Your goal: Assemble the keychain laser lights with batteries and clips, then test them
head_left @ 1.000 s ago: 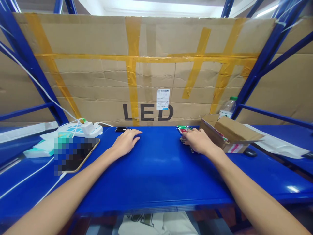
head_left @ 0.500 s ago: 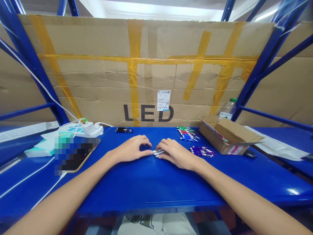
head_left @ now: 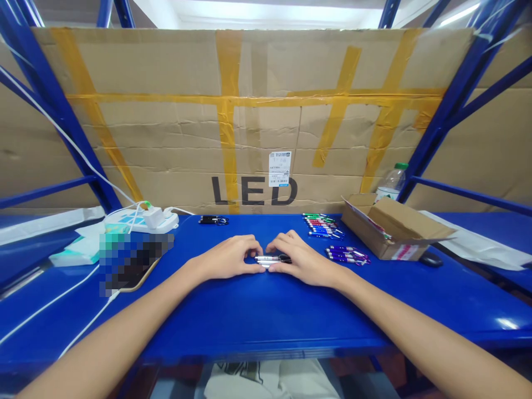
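Observation:
In the middle of the blue tabletop lies a small row of silver, pen-like keychain flashlights [head_left: 266,260], side by side, with a dark clip at the right end. My left hand [head_left: 230,256] has its thumb and curled fingertips round their left ends. From the other side, my right hand [head_left: 301,259] pinches their right ends between thumb and fingers, partly hiding them. Purple keychain flashlights [head_left: 346,255] lie just right of my right hand. Behind those are green, red and blue keychain flashlights [head_left: 322,226] in a stack of rows. A few black ones [head_left: 213,220] lie beyond my left hand.
An open cardboard box [head_left: 388,227] stands at the right, with a plastic bottle [head_left: 390,183] behind it and a black computer mouse [head_left: 431,259] beside it. Leftward are a phone [head_left: 139,266] on a white cable, a power strip [head_left: 143,221] and a tissue pack [head_left: 77,249].
My left hand has closed in on the silver keychain flashlights' left ends. My right fingers have shifted slightly, showing more of the pieces, which now lie more evenly in line.

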{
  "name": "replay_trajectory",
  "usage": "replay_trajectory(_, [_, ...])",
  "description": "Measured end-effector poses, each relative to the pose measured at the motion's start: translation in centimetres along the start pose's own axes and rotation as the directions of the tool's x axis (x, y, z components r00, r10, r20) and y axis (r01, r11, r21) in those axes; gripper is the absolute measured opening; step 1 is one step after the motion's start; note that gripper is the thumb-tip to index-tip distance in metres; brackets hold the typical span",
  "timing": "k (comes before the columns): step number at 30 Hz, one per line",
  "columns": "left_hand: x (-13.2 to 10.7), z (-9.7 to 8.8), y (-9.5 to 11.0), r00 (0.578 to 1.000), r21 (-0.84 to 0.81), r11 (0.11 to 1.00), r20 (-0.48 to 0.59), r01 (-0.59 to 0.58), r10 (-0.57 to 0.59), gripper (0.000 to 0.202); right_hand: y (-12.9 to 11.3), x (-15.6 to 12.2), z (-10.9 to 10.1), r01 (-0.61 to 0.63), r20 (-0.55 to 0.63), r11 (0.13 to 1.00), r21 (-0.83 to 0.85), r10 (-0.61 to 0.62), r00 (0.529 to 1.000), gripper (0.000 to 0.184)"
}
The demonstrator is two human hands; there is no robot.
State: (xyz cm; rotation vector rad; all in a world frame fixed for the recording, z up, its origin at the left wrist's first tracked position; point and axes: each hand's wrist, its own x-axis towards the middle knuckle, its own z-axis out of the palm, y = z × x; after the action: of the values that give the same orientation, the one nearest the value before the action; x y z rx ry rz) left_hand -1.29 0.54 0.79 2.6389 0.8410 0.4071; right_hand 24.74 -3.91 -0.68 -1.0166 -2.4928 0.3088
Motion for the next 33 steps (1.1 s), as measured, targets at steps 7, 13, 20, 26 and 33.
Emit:
replay_trajectory(7, [-0.13, -0.51, 0.36, 1.000, 0.024, 1.000, -0.005, 0.020, -0.020, 0.025, 0.67, -0.30, -0.39, -0.079, 0.071, 0.994, -0.077, 0.085, 0.994, 0.037])
replay_trajectory(13, [-0.04, -0.25, 0.12, 1.000, 0.011, 1.000, -0.022, 0.000, 0.000, 0.022, 0.52, -0.17, -0.30, -0.052, 0.054, 0.996, -0.076, 0.056, 0.997, 0.031])
replay_trajectory(20, [-0.11, -0.28, 0.24, 0.999, -0.025, 1.000, -0.031, 0.015, -0.016, 0.021, 0.32, -0.23, -0.54, -0.052, 0.030, 0.998, -0.040, 0.053, 0.998, 0.033])
replay_trajectory(26, [-0.12, -0.33, 0.48, 1.000, 0.008, 1.000, -0.009, 0.010, -0.010, 0.022, 0.11, -0.26, -0.66, -0.074, 0.048, 0.996, -0.040, 0.076, 0.996, 0.034])
replay_trajectory(33, [-0.31, -0.46, 0.79, 1.000, 0.048, 0.999, 0.005, 0.017, -0.018, 0.028, -0.23, -0.26, -0.68, -0.022, 0.045, 0.999, -0.038, 0.023, 0.999, 0.026])
